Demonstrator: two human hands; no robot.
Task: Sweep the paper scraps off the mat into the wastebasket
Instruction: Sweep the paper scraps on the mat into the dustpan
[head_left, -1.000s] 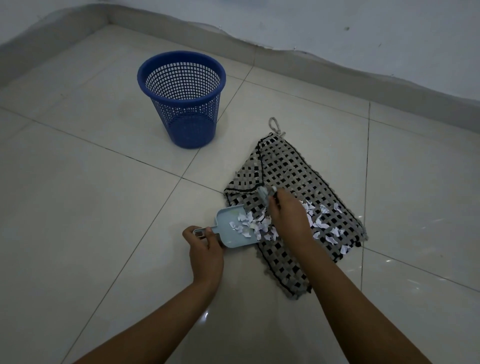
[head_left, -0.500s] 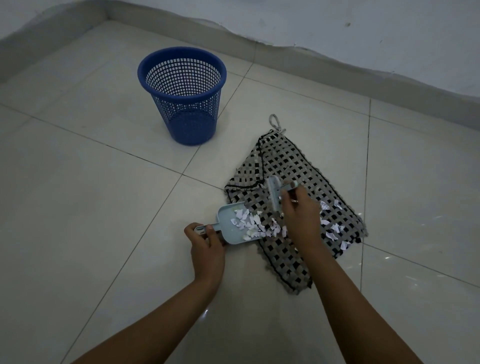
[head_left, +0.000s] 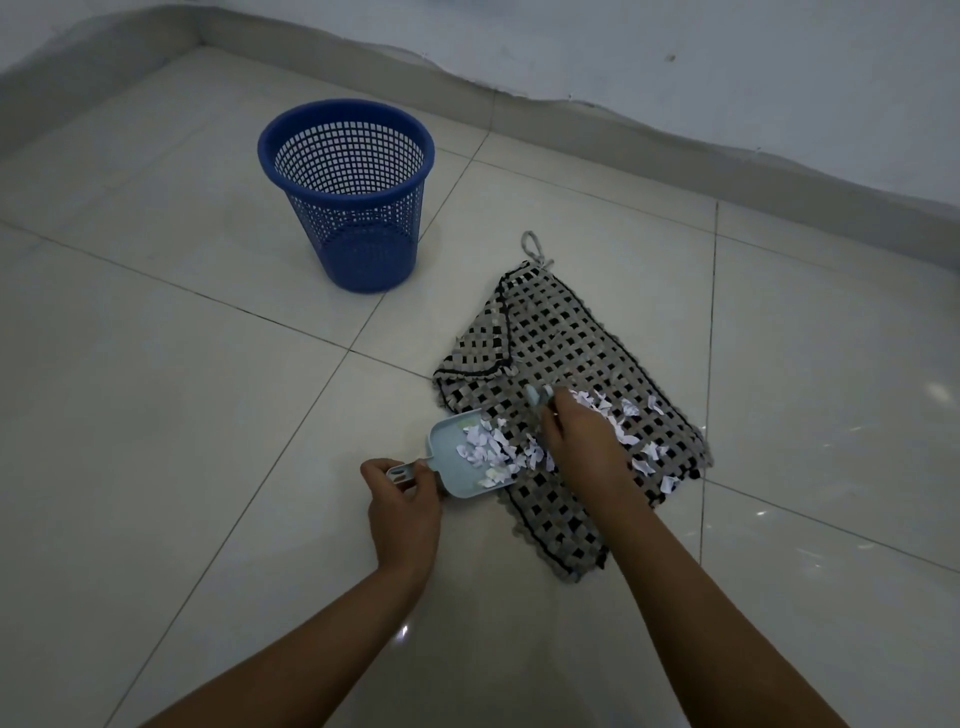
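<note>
- Left hand (head_left: 402, 506): closed around the handle of a pale blue dustpan (head_left: 462, 457), which is held flat on the tiled floor (head_left: 182, 415) with its open mouth against the left edge of the mat (head_left: 561, 364).
- Right hand (head_left: 576, 441): closed on a small pale blue brush (head_left: 537, 397), of which only the upper end is seen above the fingers; the bristles are hidden by the hand.
- Paper scraps (head_left: 618, 421): 2 groups are noted. 1 lies in and at the mouth of the dustpan; the other is spread over the mat to the right of the right hand, toward the mat's right edge.
- Governing relation: the remaining scraps lie on the far side of the right hand from the dustpan, so the sweep is judged to run right to left across the mat, into the pan mouth.
- Nearer hand: the right hand is touching or just beside the loose scraps; the left is well apart from them.
- Wastebasket (head_left: 347, 192): upright on the floor, ahead and to the left, well apart from the dustpan; the left hand is the nearer for the carry.
- Stage judged: sweeping part done, emptying not yet done.
</note>
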